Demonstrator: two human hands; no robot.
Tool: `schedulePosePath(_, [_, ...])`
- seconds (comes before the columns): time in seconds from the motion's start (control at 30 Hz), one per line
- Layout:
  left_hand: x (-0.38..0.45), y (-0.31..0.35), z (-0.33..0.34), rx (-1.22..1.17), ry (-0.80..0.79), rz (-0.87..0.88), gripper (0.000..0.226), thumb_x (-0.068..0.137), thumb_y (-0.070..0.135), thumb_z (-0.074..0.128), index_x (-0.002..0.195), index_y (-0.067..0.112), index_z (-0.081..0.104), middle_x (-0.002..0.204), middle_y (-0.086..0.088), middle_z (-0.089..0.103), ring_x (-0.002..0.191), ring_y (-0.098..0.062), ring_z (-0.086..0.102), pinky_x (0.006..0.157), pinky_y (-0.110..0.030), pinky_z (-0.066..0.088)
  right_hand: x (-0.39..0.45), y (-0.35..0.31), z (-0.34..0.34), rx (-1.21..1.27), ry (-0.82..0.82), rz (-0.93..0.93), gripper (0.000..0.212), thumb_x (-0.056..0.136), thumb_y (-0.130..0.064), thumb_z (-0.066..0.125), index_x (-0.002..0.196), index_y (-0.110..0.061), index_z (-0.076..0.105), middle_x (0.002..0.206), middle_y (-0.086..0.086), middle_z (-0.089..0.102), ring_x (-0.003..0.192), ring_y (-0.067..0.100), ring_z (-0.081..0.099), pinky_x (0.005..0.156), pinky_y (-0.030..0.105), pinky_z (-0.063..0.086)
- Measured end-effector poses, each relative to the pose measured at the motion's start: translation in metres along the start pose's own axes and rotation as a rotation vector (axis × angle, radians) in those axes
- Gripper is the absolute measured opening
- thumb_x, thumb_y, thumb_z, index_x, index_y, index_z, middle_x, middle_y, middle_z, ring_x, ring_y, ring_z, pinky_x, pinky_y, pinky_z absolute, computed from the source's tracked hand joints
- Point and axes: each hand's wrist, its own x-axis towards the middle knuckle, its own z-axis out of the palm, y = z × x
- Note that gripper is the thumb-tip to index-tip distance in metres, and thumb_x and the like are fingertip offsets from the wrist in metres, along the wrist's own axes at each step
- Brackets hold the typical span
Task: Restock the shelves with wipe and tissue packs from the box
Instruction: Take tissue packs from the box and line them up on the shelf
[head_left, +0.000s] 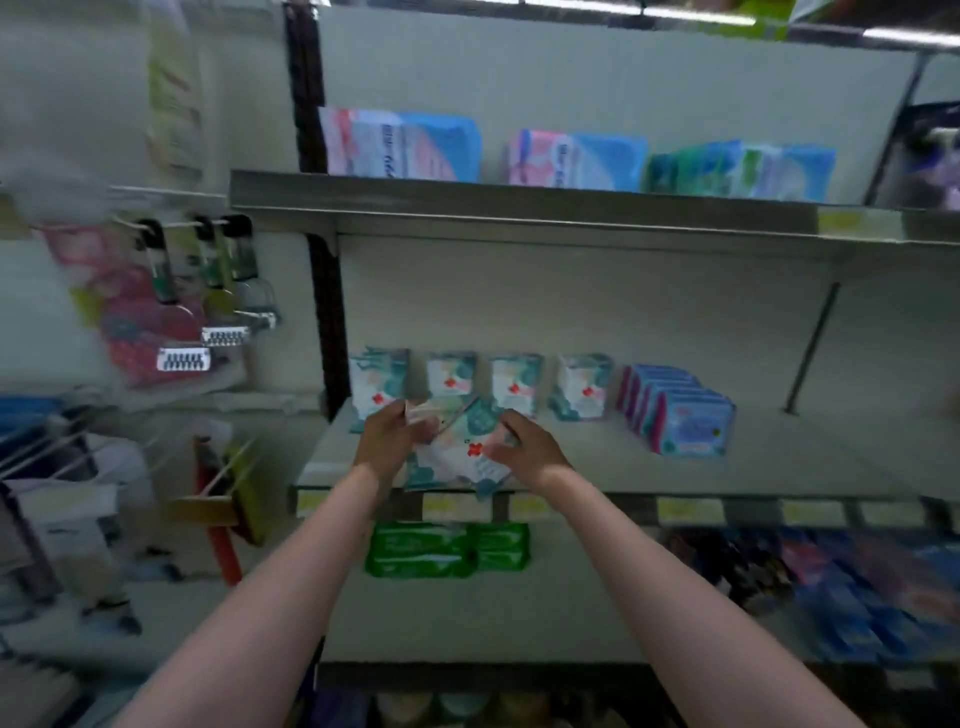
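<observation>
Retail shop: metal shelves (519, 208) stocked with tissue packs (579, 387), yellow price labels (688, 510), goods on hooks (171, 270).

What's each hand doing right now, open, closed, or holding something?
Left hand: grips the left edge of the teal-and-white wipe pack.
Right hand: grips the same pack's right edge.

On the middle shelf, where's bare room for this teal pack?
Bare middle shelf runs right of the blue-and-pink packs, past the metal support rod. The left is crowded: white-and-teal red-cross packs stand in a row behind both hands, which hold the teal pack.
</observation>
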Motion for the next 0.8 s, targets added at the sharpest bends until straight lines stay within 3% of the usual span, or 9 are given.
schedulePosePath(0.07, [0.023, -0.008, -0.006, -0.104, 0.007, -0.014, 0.015, 0.085, -0.004, 0.059, 0.080, 0.009, 0.064, 0.080, -0.006, 0.064, 0.080, -0.023, 0.059, 0.069, -0.026, 0.051, 0.035, 0.007, 0.010, 0.060, -0.018, -0.032, 0.017, 0.094, -0.015, 0.055, 0.108, -0.013, 0.047, 0.102, -0.001, 0.051, 0.099, 0.016, 0.048, 0.068, 0.019, 0.038])
schedulePosePath(0.1, [0.035, -0.013, -0.008, -0.143, 0.023, -0.034, 0.014, 0.085, -0.003, 0.058, 0.080, 0.009, 0.064, 0.082, -0.009, 0.064, 0.082, -0.025, 0.060, 0.074, -0.033, 0.052, 0.052, 0.014, 0.015, 0.085, -0.023, -0.037, 0.020, 0.094, -0.016, 0.055, 0.111, -0.011, 0.048, 0.103, -0.001, 0.050, 0.100, 0.015, 0.048, 0.070, 0.020, 0.038])
schedulePosePath(0.2, [0.073, -0.033, -0.002, -0.268, 0.073, -0.097, 0.009, 0.087, 0.000, 0.058, 0.094, 0.004, 0.062, 0.098, -0.020, 0.064, 0.094, -0.034, 0.062, 0.090, -0.048, 0.050, 0.097, 0.039, 0.028, 0.223, -0.033, 0.028, 0.049, 0.094, -0.018, 0.055, 0.139, -0.009, 0.038, 0.135, 0.002, 0.043, 0.125, 0.017, 0.042, 0.092, 0.025, 0.036])
schedulePosePath(0.33, [0.089, -0.067, 0.009, -0.327, 0.076, -0.163, 0.014, 0.092, 0.001, 0.053, 0.103, 0.004, 0.061, 0.098, -0.015, 0.066, 0.088, -0.029, 0.064, 0.084, -0.046, 0.053, 0.117, 0.073, 0.043, 0.481, 0.027, 0.140, 0.060, 0.095, -0.021, 0.054, 0.147, -0.019, 0.025, 0.150, 0.003, 0.032, 0.134, 0.024, 0.039, 0.105, 0.036, 0.039])
schedulePosePath(0.4, [0.092, -0.085, 0.012, -0.296, 0.049, -0.201, 0.025, 0.092, 0.002, 0.052, 0.116, 0.004, 0.058, 0.106, -0.013, 0.066, 0.095, -0.028, 0.064, 0.088, -0.045, 0.052, 0.122, 0.088, 0.049, 0.501, 0.057, 0.167, 0.063, 0.094, -0.027, 0.054, 0.148, -0.022, 0.023, 0.149, 0.008, 0.036, 0.131, 0.026, 0.043, 0.108, 0.046, 0.038])
schedulePosePath(0.47, [0.094, -0.098, 0.011, -0.229, -0.001, -0.216, 0.033, 0.090, -0.002, 0.053, 0.122, 0.007, 0.054, 0.112, -0.012, 0.064, 0.100, -0.026, 0.063, 0.089, -0.043, 0.052, 0.125, 0.095, 0.052, 0.516, 0.079, 0.176, 0.062, 0.095, -0.028, 0.052, 0.148, -0.021, 0.022, 0.145, 0.009, 0.042, 0.127, 0.026, 0.047, 0.108, 0.046, 0.039])
schedulePosePath(0.63, [0.098, -0.103, 0.009, -0.248, -0.067, -0.258, 0.054, 0.079, -0.020, 0.047, 0.123, 0.011, 0.049, 0.115, -0.011, 0.061, 0.105, -0.027, 0.060, 0.085, -0.036, 0.054, 0.129, 0.099, 0.052, 0.521, 0.119, 0.176, 0.048, 0.097, -0.018, 0.049, 0.142, -0.014, 0.032, 0.132, 0.010, 0.053, 0.113, 0.023, 0.055, 0.097, 0.036, 0.046])
schedulePosePath(0.73, [0.102, -0.104, 0.007, -0.323, 0.029, -0.313, 0.046, 0.063, -0.013, 0.057, 0.101, 0.011, 0.050, 0.116, -0.019, 0.056, 0.110, -0.036, 0.054, 0.086, -0.042, 0.051, 0.128, 0.096, 0.050, 0.613, 0.128, 0.204, 0.039, 0.096, -0.001, 0.045, 0.133, -0.010, 0.039, 0.124, 0.011, 0.055, 0.100, 0.019, 0.057, 0.077, 0.026, 0.052])
schedulePosePath(0.8, [0.102, -0.103, 0.009, -0.337, 0.076, -0.341, 0.037, 0.067, -0.016, 0.053, 0.091, 0.012, 0.047, 0.110, -0.019, 0.054, 0.108, -0.037, 0.052, 0.085, -0.041, 0.049, 0.128, 0.096, 0.048, 0.635, 0.127, 0.217, 0.041, 0.093, 0.007, 0.042, 0.131, -0.010, 0.042, 0.122, 0.009, 0.056, 0.098, 0.019, 0.057, 0.068, 0.019, 0.051])
